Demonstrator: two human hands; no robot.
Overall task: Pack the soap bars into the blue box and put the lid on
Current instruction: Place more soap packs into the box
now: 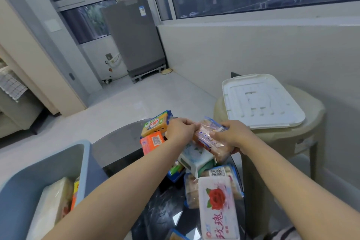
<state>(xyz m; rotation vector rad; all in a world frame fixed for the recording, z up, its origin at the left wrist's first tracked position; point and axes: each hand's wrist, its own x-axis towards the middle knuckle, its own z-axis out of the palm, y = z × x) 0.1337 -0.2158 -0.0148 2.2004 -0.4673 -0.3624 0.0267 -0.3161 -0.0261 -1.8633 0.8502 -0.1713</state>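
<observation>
Soap in a clear crinkly plastic multi-pack wrapper, pinkish bars inside (pixel 211 138), sits at the far side of the pile on the dark round glass table (pixel 120 146). Long axis runs from far-right to near-left, tilted, its near end resting on a white-and-pale-green wrapped bar (pixel 194 157).

Both hands are on this pack. Left hand (pixel 181 130) covers its far-left end, fingers curled over the wrapper edge; right hand (pixel 231 134) grips the right side, thumb on top, fingers wrapped under. Both forearms reach straight out from the near edge, nearly parallel, wrists level.

Key relation: the blue-grey plastic box (pixel 25 181) is near left, well apart from the pack, beside the left forearm. It holds a pale wrapped bar (pixel 52 200) and a yellow-orange one against its right wall. The pack must travel back and left, so the left hand is nearer the box. Judgement: the pack's long axis may need turning to lie alongside the bars already in.

Still on the table: yellow-orange bar (pixel 155 125), orange bar with barcode (pixel 153 142), white bar with red rose print (pixel 218 208), blue-edged packs nearby.

White rectangular plastic lid (pixel 261 99) lies flat on a beige plastic stool (pixel 292 142) at far right. Packing is at an early stage; lid not yet needed.
</observation>
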